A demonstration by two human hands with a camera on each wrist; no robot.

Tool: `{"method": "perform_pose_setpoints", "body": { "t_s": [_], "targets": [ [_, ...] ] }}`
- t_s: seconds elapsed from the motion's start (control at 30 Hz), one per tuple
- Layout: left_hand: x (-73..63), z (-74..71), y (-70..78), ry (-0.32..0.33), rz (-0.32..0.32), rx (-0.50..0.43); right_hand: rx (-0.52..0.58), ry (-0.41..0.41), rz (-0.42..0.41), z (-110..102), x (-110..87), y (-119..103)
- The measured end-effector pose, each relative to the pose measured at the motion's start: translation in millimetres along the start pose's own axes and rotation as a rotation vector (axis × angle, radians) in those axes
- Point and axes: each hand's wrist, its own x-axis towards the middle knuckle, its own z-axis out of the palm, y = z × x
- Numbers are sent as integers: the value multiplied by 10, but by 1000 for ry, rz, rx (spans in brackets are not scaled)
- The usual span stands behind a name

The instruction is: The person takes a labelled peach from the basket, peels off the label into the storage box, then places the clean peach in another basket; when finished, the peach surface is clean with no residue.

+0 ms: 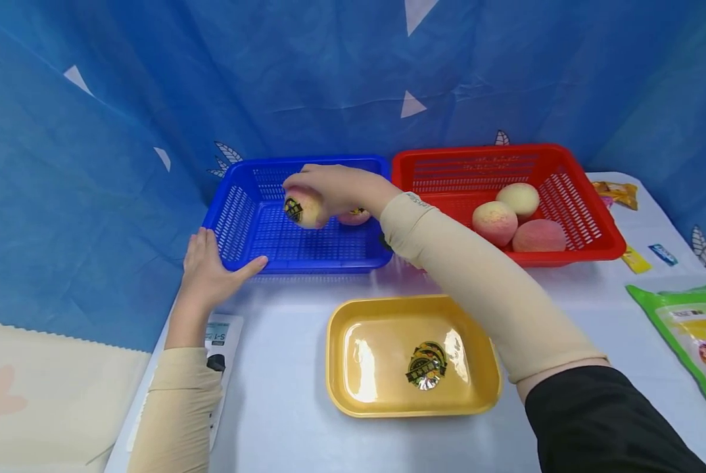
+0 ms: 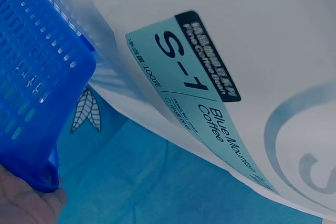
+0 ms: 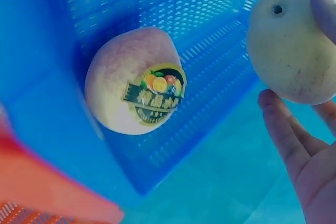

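Black sleeve (image 1: 601, 420) fabric is filling our near right corner, and past the beige sleeve (image 1: 477, 282) beyond it our right hand (image 1: 332, 187) is holding a peach (image 1: 308, 209) over the inside of the blue basket (image 1: 270, 230). Our thumb and fingertips are pinching the fruit from opposite sides, as the right wrist view is showing. A second peach (image 3: 134, 85) is lying at the basket's right end, apart from the one we are holding.

Our left hand (image 1: 208, 274) is resting on the near left corner, its fingers lying close together along the left rim and its thumb spreading away along the front rim; how firmly they are pressing, we cannot tell. A white coffee bag (image 2: 273, 51) is lying near that wrist. Three more peaches (image 1: 539, 236) are sitting in the red basket (image 1: 610, 251), while a gold tray (image 1: 412, 405) is standing nearer us.

For handling this well, we are favouring a light, even pinch, since squeezing would probably be bruising such fruit. If we are setting the peach down here, lowering it almost to the basket floor would be kinder than dropping it, and staying left would be sparing the second peach a knock. Our left hand should be steadying the rim without tipping it.
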Motion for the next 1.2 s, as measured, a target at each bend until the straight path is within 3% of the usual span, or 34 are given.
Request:
{"method": "perform_pose_setpoints", "body": {
  "t_s": [0.33, 0.7, 0.83, 0.93, 1.07, 1.2],
  "targets": [
    [19, -4, 0, 17, -2, -7, 110, 116, -7, -122, -469, 114],
    [-20, -30, 53, 51, -12, -29, 277, 293, -88, -44, -1040, 215],
    [-78, -40, 189, 109, 70, -12, 281, 342, -97, 27, -1210, 222],
    [-153, -33, 379, 171, 154, -28, 291, 363, -93, 87, -1322, 215],
    [-306, 13, 734, 270, 297, -135, 300, 392, -88, 163, -1428, 207],
    [-465, 103, 1112, 333, 495, -304, 286, 434, -77, 241, -1507, 222]
  ]
}}
